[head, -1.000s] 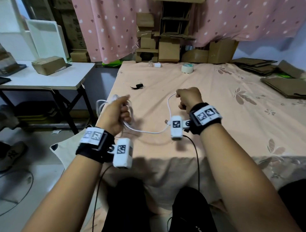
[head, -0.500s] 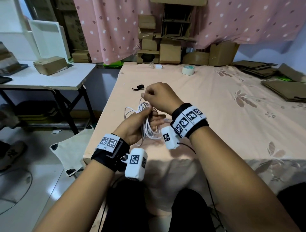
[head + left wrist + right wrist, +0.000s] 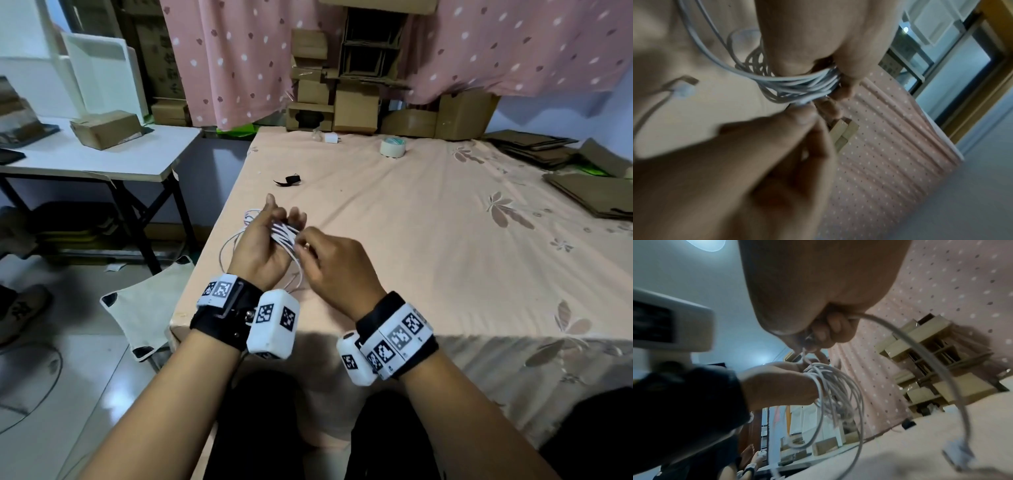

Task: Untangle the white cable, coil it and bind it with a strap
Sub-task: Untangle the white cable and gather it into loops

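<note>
The white cable [image 3: 285, 235] is wound in several loops round my left hand [image 3: 281, 219], which is held upright over the bed's near left corner and grips the bundle [image 3: 797, 87]. My right hand [image 3: 308, 241] is close beside it on the right and pinches a strand at the coil. In the right wrist view the coil [image 3: 830, 386] hangs from the left hand. A free tail runs out of my right fist down to a plug [image 3: 955, 456]. A black strap [image 3: 287, 180] lies on the bed beyond the hands, untouched.
The bed [image 3: 428, 240] has a peach floral sheet. A tape roll [image 3: 393, 147] and a small white charger [image 3: 330, 138] lie near its far edge, with cardboard boxes [image 3: 356, 109] behind. Flattened cardboard [image 3: 589, 195] sits at the right. A white table [image 3: 102, 161] stands to the left.
The hands were apart with cable stretched between them. They came together at the near left corner; the right hand passed over the left and now sits beside it, with more loops on the left hand.
</note>
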Action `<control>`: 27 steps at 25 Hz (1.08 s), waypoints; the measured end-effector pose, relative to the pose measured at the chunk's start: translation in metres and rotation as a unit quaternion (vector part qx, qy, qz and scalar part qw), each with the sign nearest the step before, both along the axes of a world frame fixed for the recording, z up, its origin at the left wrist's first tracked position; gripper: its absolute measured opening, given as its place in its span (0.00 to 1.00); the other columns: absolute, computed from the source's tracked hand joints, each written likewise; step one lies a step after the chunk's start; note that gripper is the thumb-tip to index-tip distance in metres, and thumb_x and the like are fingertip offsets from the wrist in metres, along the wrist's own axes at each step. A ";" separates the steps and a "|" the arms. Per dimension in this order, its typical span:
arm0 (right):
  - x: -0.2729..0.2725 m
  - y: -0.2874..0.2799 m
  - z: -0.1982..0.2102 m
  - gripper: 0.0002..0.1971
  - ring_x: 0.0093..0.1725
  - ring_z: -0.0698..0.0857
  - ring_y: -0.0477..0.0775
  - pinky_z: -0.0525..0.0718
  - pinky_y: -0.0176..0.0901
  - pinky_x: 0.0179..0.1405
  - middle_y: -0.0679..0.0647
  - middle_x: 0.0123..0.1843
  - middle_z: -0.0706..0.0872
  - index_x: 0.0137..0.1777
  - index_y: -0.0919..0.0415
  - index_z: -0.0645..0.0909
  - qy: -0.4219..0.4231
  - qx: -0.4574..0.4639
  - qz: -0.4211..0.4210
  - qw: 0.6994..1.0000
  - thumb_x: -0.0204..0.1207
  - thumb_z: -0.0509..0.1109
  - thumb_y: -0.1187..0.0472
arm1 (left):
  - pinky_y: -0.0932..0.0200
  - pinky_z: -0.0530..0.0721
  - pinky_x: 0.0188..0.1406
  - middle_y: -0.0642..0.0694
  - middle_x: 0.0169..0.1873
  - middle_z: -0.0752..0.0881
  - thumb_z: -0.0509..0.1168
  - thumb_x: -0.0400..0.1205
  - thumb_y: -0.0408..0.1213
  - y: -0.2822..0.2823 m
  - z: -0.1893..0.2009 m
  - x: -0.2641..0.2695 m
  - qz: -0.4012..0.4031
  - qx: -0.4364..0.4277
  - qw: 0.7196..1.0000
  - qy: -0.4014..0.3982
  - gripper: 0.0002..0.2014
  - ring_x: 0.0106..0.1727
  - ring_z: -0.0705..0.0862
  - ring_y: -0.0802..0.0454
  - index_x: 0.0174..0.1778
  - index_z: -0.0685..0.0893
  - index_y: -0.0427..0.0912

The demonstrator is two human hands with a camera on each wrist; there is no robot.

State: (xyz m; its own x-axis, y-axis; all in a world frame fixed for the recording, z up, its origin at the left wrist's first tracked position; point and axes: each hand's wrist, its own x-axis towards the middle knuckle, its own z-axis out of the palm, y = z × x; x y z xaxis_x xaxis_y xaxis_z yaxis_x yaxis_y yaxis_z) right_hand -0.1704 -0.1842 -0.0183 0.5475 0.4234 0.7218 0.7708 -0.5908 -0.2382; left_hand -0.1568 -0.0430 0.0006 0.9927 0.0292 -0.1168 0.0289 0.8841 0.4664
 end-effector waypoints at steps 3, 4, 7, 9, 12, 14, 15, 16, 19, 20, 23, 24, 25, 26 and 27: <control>-0.015 -0.010 -0.019 0.05 0.30 0.83 0.51 0.79 0.43 0.32 0.45 0.31 0.85 0.53 0.59 0.85 0.158 0.029 0.078 0.984 0.82 0.72 0.59 | 0.63 0.81 0.30 0.54 0.15 0.65 0.61 0.90 0.46 0.031 -0.007 0.008 0.023 -0.085 0.996 -0.008 0.22 0.16 0.67 0.59 0.29 0.69 0.45; -0.013 -0.017 -0.021 0.05 0.26 0.79 0.45 0.76 0.38 0.31 0.44 0.28 0.81 0.52 0.61 0.87 0.243 0.062 0.099 0.963 0.83 0.72 0.60 | 0.65 0.76 0.26 0.54 0.15 0.64 0.61 0.89 0.48 0.044 -0.008 0.008 0.017 -0.096 0.995 -0.026 0.23 0.15 0.64 0.59 0.28 0.69 0.46; 0.011 -0.049 -0.017 0.12 0.20 0.68 0.40 0.67 0.32 0.24 0.51 0.23 0.72 0.47 0.69 0.91 0.483 0.061 0.119 0.865 0.85 0.72 0.60 | 0.66 0.67 0.20 0.54 0.13 0.63 0.60 0.90 0.50 0.079 -0.009 0.005 -0.045 -0.093 0.991 -0.081 0.23 0.13 0.62 0.59 0.29 0.68 0.47; 0.035 -0.066 -0.006 0.15 0.19 0.66 0.43 0.64 0.36 0.23 0.48 0.20 0.73 0.45 0.67 0.92 0.520 -0.066 0.083 0.848 0.84 0.73 0.55 | 0.66 0.63 0.16 0.56 0.14 0.59 0.56 0.91 0.50 0.085 -0.003 0.002 -0.123 0.001 0.989 -0.081 0.23 0.12 0.57 0.59 0.30 0.68 0.48; 0.063 -0.060 0.015 0.16 0.19 0.70 0.47 0.67 0.37 0.22 0.47 0.20 0.77 0.33 0.61 0.90 0.484 -0.165 -0.049 0.858 0.77 0.80 0.50 | 0.66 0.55 0.15 0.57 0.15 0.57 0.55 0.90 0.51 0.059 0.004 -0.006 -0.240 0.234 0.942 -0.023 0.23 0.12 0.54 0.61 0.28 0.69 0.48; 0.078 -0.041 0.025 0.16 0.21 0.78 0.52 0.76 0.38 0.26 0.52 0.23 0.83 0.29 0.63 0.87 0.437 -0.123 -0.136 0.881 0.75 0.81 0.56 | 0.67 0.60 0.14 0.55 0.16 0.65 0.58 0.88 0.52 0.027 -0.004 -0.008 -0.263 0.340 0.902 0.039 0.22 0.12 0.59 0.62 0.29 0.72 0.46; 0.081 -0.028 0.029 0.14 0.23 0.83 0.56 0.81 0.41 0.30 0.55 0.25 0.86 0.30 0.66 0.86 0.409 -0.070 -0.154 0.897 0.75 0.77 0.61 | 0.67 0.66 0.14 0.53 0.17 0.71 0.60 0.87 0.54 0.012 -0.011 -0.006 -0.246 0.376 0.891 0.059 0.21 0.13 0.64 0.61 0.33 0.75 0.44; 0.079 -0.016 0.031 0.12 0.28 0.87 0.59 0.86 0.46 0.34 0.58 0.27 0.89 0.30 0.67 0.87 0.367 -0.012 -0.160 0.916 0.74 0.72 0.65 | 0.66 0.73 0.16 0.50 0.21 0.78 0.61 0.87 0.56 -0.001 -0.017 -0.005 -0.217 0.389 0.893 0.073 0.22 0.15 0.70 0.60 0.37 0.79 0.41; 0.050 0.010 0.028 0.09 0.38 0.88 0.65 0.84 0.52 0.38 0.60 0.34 0.90 0.35 0.64 0.86 0.191 0.043 -0.126 0.973 0.73 0.66 0.67 | 0.59 0.89 0.35 0.42 0.35 0.90 0.54 0.87 0.62 -0.018 -0.025 -0.001 -0.141 0.281 0.948 0.055 0.30 0.32 0.89 0.52 0.51 0.83 0.34; 0.035 0.017 0.024 0.08 0.39 0.87 0.66 0.80 0.51 0.35 0.60 0.35 0.90 0.38 0.64 0.86 0.137 0.022 -0.107 0.985 0.74 0.66 0.67 | 0.55 0.90 0.47 0.39 0.45 0.91 0.55 0.86 0.63 -0.016 -0.025 0.003 -0.131 0.225 0.965 0.031 0.33 0.44 0.92 0.50 0.57 0.82 0.31; 0.003 0.031 0.002 0.08 0.46 0.89 0.65 0.80 0.51 0.45 0.61 0.43 0.91 0.49 0.66 0.87 -0.006 -0.058 -0.051 0.997 0.74 0.66 0.68 | 0.48 0.81 0.72 0.38 0.62 0.88 0.66 0.83 0.58 -0.005 -0.023 0.006 -0.106 0.140 0.984 0.006 0.29 0.64 0.87 0.46 0.64 0.82 0.32; -0.003 0.029 -0.004 0.13 0.51 0.89 0.62 0.81 0.52 0.55 0.61 0.49 0.92 0.55 0.67 0.87 -0.034 -0.050 -0.032 0.998 0.76 0.64 0.66 | 0.50 0.82 0.69 0.40 0.55 0.90 0.66 0.85 0.51 -0.001 -0.022 0.007 -0.086 0.119 0.989 0.007 0.19 0.59 0.88 0.47 0.54 0.84 0.35; -0.005 0.023 -0.006 0.17 0.56 0.88 0.58 0.80 0.52 0.62 0.60 0.54 0.93 0.61 0.67 0.87 -0.024 0.001 -0.020 1.000 0.78 0.61 0.64 | 0.53 0.85 0.61 0.44 0.43 0.90 0.64 0.88 0.45 0.002 -0.020 0.006 -0.061 0.108 0.992 0.011 0.13 0.49 0.88 0.49 0.46 0.82 0.39; -0.003 0.016 -0.006 0.20 0.59 0.86 0.55 0.79 0.52 0.64 0.58 0.57 0.92 0.67 0.66 0.85 0.015 0.083 -0.024 0.996 0.79 0.61 0.63 | 0.56 0.86 0.49 0.49 0.30 0.85 0.63 0.88 0.42 0.006 -0.018 0.005 -0.048 0.102 0.994 0.012 0.13 0.37 0.83 0.52 0.40 0.79 0.41; 0.001 0.008 -0.005 0.21 0.63 0.84 0.53 0.79 0.52 0.66 0.55 0.62 0.91 0.71 0.62 0.83 0.079 0.160 -0.037 0.983 0.79 0.63 0.63 | 0.59 0.84 0.37 0.53 0.20 0.75 0.63 0.88 0.42 0.013 -0.015 0.002 -0.050 0.116 0.992 0.008 0.14 0.26 0.75 0.55 0.36 0.76 0.43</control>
State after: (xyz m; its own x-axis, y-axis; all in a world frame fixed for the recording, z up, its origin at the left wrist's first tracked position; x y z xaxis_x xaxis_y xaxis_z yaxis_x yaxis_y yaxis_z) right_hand -0.1691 -0.1758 -0.0238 0.6847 0.1422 0.7148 0.6665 -0.5190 -0.5352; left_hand -0.1550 -0.0302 -0.0147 0.9901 -0.0405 -0.1344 0.1195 0.7457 0.6555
